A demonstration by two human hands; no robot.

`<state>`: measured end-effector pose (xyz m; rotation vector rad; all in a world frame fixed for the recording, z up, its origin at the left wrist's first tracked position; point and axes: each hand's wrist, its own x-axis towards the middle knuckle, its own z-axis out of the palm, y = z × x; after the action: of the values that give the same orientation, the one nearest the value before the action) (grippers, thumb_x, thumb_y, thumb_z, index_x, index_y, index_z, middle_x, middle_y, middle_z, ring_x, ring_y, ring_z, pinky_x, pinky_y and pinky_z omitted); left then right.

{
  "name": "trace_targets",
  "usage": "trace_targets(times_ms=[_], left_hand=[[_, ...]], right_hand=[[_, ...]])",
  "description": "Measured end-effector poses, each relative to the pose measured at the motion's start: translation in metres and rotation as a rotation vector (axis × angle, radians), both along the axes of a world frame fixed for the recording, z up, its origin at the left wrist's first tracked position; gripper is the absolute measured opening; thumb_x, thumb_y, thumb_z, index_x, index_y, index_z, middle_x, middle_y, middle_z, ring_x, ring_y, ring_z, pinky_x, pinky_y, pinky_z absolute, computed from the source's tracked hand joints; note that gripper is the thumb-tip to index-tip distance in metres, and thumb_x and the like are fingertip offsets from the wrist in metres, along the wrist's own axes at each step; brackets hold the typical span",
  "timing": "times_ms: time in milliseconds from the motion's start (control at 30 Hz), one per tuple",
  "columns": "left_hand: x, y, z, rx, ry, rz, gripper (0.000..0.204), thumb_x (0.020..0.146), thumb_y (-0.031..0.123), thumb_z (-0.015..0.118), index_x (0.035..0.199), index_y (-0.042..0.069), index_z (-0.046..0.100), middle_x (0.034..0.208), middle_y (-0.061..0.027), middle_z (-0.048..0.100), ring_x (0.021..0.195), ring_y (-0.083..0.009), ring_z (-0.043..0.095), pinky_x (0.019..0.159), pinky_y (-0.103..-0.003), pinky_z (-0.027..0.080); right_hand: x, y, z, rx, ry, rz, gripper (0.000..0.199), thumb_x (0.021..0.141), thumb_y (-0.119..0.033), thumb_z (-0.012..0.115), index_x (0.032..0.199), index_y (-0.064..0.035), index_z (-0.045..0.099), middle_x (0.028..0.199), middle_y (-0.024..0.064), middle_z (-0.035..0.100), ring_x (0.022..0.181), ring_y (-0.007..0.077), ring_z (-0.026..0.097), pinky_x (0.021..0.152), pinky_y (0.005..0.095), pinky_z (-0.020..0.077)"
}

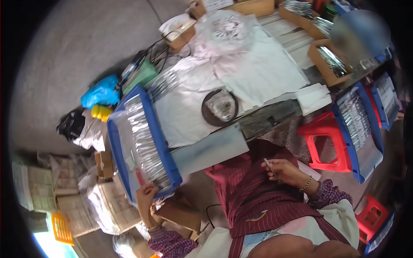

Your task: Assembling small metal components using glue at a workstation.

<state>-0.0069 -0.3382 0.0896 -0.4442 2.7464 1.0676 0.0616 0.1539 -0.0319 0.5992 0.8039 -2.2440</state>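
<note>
Right hand (285, 171) with fingers curled closed around a slim pale piece (267, 163), above a maroon apron (266, 198), left hand (147, 191) bent-fingered at the near end of a blue tray (160, 142) of silvery pieces (145, 139), whether gripping any cannot be told, dark round dish (209, 115) on the tabletop's white cloth (266, 69).
</note>
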Motion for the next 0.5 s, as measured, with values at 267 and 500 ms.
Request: trace_targets(times_ms=[267,500], left_hand=[[-0.014,0.007,0.002,-0.099,-0.057,-0.068,0.017,0.062,-0.003,0.069,0.079,-0.002,0.068,0.066,-0.0066,0.065,0.062,-0.0118,0.061,0.061,-0.025,0.050],[-0.015,-0.007,-0.002,-0.141,-0.120,-0.051,0.018,0.062,-0.006,0.068,0.080,-0.004,0.068,0.069,-0.0079,0.066,0.062,-0.0118,0.060,0.059,-0.024,0.047]], right_hand=[[0.005,0.002,-0.007,-0.050,-0.050,-0.050,0.027,0.089,-0.009,0.052,0.115,-0.0010,0.055,0.082,-0.0002,0.055,0.071,0.0087,0.055,0.066,0.0242,0.0504],[0.006,-0.003,-0.009,-0.083,-0.007,-0.073,0.029,0.089,-0.007,0.050,0.117,-0.0015,0.054,0.078,0.0003,0.055,0.067,0.0085,0.055,0.061,0.0230,0.0496]])
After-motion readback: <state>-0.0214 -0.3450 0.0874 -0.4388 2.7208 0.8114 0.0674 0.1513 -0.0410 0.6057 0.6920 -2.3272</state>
